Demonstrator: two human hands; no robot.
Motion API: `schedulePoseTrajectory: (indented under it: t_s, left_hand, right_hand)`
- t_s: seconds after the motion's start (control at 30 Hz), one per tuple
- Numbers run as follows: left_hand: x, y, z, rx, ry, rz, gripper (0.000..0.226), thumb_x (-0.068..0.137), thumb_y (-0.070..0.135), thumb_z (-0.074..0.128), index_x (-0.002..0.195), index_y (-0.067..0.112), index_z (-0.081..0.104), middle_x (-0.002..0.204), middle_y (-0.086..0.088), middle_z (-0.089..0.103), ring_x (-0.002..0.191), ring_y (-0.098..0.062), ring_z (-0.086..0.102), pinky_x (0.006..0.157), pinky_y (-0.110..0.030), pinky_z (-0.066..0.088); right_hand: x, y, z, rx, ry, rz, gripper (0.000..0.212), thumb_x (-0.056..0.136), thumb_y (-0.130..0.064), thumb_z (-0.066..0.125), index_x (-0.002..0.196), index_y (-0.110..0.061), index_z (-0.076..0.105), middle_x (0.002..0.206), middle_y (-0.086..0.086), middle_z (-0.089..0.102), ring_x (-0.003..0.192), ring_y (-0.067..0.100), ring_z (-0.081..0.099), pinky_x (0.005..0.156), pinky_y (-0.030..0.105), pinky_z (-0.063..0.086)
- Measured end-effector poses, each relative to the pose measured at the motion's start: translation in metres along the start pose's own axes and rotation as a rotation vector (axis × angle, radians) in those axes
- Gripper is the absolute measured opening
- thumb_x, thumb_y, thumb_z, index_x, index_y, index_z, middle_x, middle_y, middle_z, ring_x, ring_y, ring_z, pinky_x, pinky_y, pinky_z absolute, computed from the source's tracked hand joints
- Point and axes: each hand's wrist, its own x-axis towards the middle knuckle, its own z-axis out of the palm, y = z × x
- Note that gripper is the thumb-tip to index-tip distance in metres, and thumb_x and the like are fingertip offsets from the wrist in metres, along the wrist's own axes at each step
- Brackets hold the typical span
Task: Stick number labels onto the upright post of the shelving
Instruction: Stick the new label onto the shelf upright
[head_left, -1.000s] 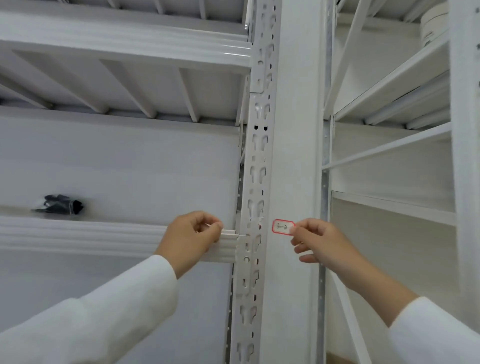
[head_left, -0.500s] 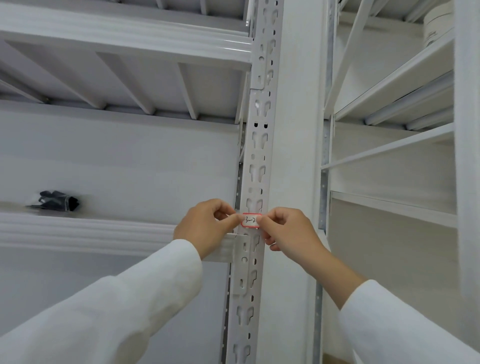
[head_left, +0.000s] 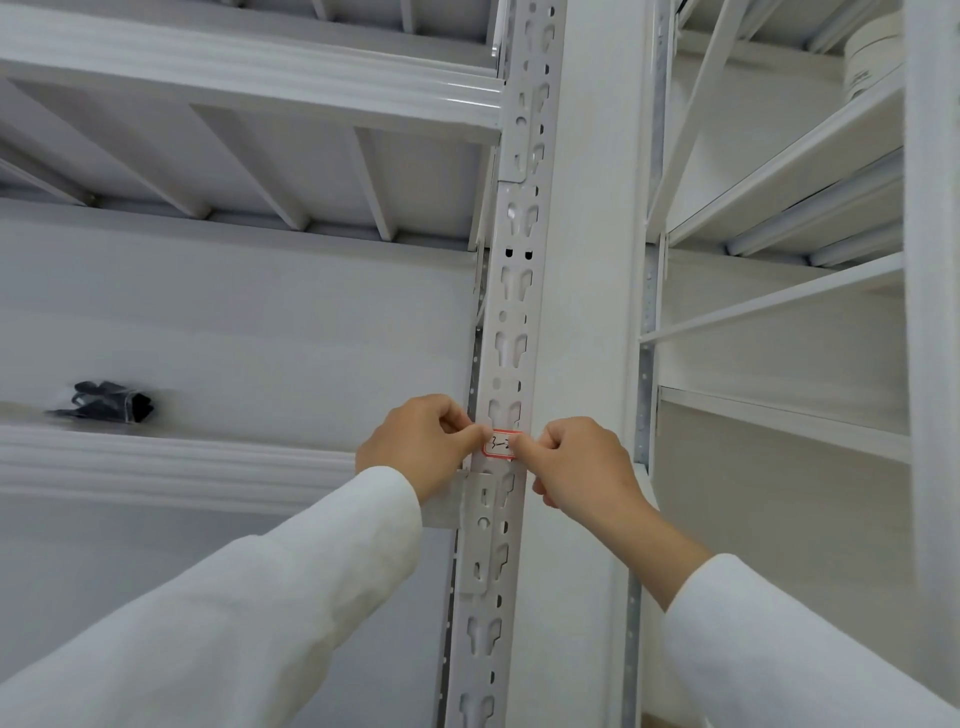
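left hand (head_left: 422, 446) and right hand (head_left: 569, 460) pinching red-edged label (head_left: 497, 445) by ends, pressing onto post (head_left: 511, 291); smoothing remaining, further labels unseen.

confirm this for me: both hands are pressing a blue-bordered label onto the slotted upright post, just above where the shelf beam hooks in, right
Not quite: the label has a red border, not blue, as the head view shows. The rest holds: the left hand and the right hand press it onto the slotted upright post, just above where the shelf beam hooks in.
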Motion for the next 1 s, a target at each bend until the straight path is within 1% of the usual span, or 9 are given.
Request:
schedulePoseTrajectory:
  t_s: [0.13, 0.27, 0.37, 0.6, 0.67, 0.73, 0.8, 0.9, 1.0]
  left_hand:
    - [0.004, 0.002, -0.002, -0.027, -0.090, -0.019, 0.023, 0.073, 0.048, 0.067, 0.071, 0.027, 0.058, 0.078, 0.008, 0.064, 0.084, -0.021, 0.065, 0.086, -0.043, 0.053]
    - [0.008, 0.004, -0.003, -0.039, -0.160, -0.025, 0.031, 0.067, 0.057, 0.069, 0.075, 0.031, 0.053, 0.093, 0.004, 0.067, 0.091, -0.020, 0.064, 0.086, -0.043, 0.054]
    - [0.010, 0.003, -0.001, -0.027, -0.177, -0.017, 0.030, 0.067, 0.058, 0.067, 0.077, 0.032, 0.053, 0.095, 0.005, 0.068, 0.092, -0.019, 0.064, 0.087, -0.044, 0.053]
    - [0.010, -0.003, -0.006, -0.048, -0.265, -0.003, 0.035, 0.076, 0.032, 0.070, 0.107, 0.021, 0.058, 0.104, -0.001, 0.067, 0.094, -0.023, 0.066, 0.093, -0.044, 0.050]
    - [0.007, -0.002, -0.007, -0.051, -0.287, -0.013, 0.049, 0.069, 0.039, 0.073, 0.112, 0.022, 0.059, 0.104, 0.001, 0.068, 0.097, -0.021, 0.065, 0.094, -0.044, 0.049]
    - [0.007, -0.001, -0.006, -0.019, -0.252, -0.018, 0.056, 0.063, 0.053, 0.071, 0.110, 0.025, 0.058, 0.103, 0.004, 0.068, 0.096, -0.018, 0.065, 0.093, -0.043, 0.050]
    - [0.007, 0.001, -0.005, 0.054, -0.215, -0.007, 0.047, 0.071, 0.054, 0.067, 0.108, 0.028, 0.056, 0.105, 0.006, 0.067, 0.095, -0.018, 0.064, 0.092, -0.043, 0.050]
    - [0.008, -0.002, -0.004, 0.053, -0.221, 0.032, 0.038, 0.077, 0.043, 0.067, 0.110, 0.026, 0.057, 0.105, 0.004, 0.067, 0.095, -0.020, 0.063, 0.091, -0.043, 0.051]
    - [0.001, -0.004, -0.012, 0.077, -0.246, 0.104, 0.037, 0.083, 0.028, 0.063, 0.119, 0.025, 0.057, 0.111, 0.005, 0.067, 0.086, -0.015, 0.059, 0.091, -0.038, 0.049]
  right_hand:
    - [0.006, 0.003, -0.017, 0.047, -0.121, 0.125, 0.047, 0.074, -0.053, 0.068, 0.061, -0.013, 0.048, 0.063, 0.004, 0.066, 0.055, 0.018, 0.060, 0.065, 0.033, 0.055]
    - [0.009, -0.001, -0.012, 0.212, -0.186, 0.131, 0.047, 0.071, -0.056, 0.067, 0.078, -0.010, 0.060, 0.076, 0.003, 0.066, 0.065, 0.013, 0.062, 0.059, 0.027, 0.054]
    - [0.010, 0.002, -0.005, 0.296, -0.214, 0.136, 0.047, 0.070, -0.056, 0.068, 0.080, -0.011, 0.059, 0.083, 0.005, 0.069, 0.072, 0.014, 0.066, 0.061, 0.029, 0.057]
    - [0.016, 0.011, -0.005, 0.318, -0.277, 0.072, 0.030, 0.073, -0.032, 0.077, 0.082, -0.014, 0.056, 0.097, 0.010, 0.070, 0.086, 0.019, 0.070, 0.066, 0.032, 0.058]
    - [0.017, 0.011, -0.010, 0.319, -0.335, 0.079, 0.032, 0.071, -0.025, 0.080, 0.089, -0.015, 0.056, 0.099, 0.011, 0.071, 0.084, 0.018, 0.070, 0.068, 0.031, 0.057]
    - [0.017, 0.011, -0.010, 0.364, -0.333, 0.099, 0.037, 0.069, -0.030, 0.080, 0.094, -0.016, 0.057, 0.096, 0.008, 0.071, 0.080, 0.016, 0.071, 0.066, 0.030, 0.056]
    - [0.016, 0.012, -0.007, 0.425, -0.297, 0.121, 0.035, 0.072, -0.034, 0.078, 0.095, -0.016, 0.058, 0.090, 0.004, 0.071, 0.076, 0.013, 0.070, 0.065, 0.029, 0.057]
    - [0.015, 0.021, -0.003, 0.494, -0.325, 0.107, 0.029, 0.077, -0.027, 0.074, 0.100, -0.016, 0.059, 0.090, 0.003, 0.070, 0.075, 0.010, 0.069, 0.070, 0.030, 0.058]
    - [0.010, 0.028, -0.010, 0.338, -0.456, 0.074, 0.040, 0.077, -0.018, 0.076, 0.112, -0.019, 0.056, 0.096, 0.003, 0.071, 0.085, 0.014, 0.068, 0.075, 0.030, 0.056]
